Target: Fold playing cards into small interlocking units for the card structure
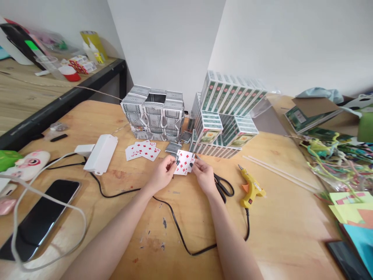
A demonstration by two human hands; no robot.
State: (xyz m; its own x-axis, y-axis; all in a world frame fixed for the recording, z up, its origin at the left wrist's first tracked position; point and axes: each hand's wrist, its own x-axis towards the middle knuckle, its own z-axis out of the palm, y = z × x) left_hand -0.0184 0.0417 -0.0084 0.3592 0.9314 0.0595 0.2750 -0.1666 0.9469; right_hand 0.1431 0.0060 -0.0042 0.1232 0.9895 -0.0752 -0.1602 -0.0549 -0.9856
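Between my two hands, over the middle of the table, are a few overlapping playing cards (184,163), red diamonds face up. My left hand (164,171) pinches their left edge. The right edge is pinched by my right hand (204,174). Several loose diamond cards (142,150) lie fanned out to the left. Just behind my hands are a few face-down cards (173,147). Farther back stands a box-like structure made of folded grey-patterned cards (154,114), with a dark opening on top. Black-handled scissors (223,186) lie beside my right hand, their blades partly hidden.
Stacked card boxes (230,93) rise behind my right hand. A yellow glue gun (250,188) and clear glue sticks (279,173) lie to the right. A black cord (175,217) crosses the table under my forearms. At left are a white power strip (101,153) and a phone (43,217).
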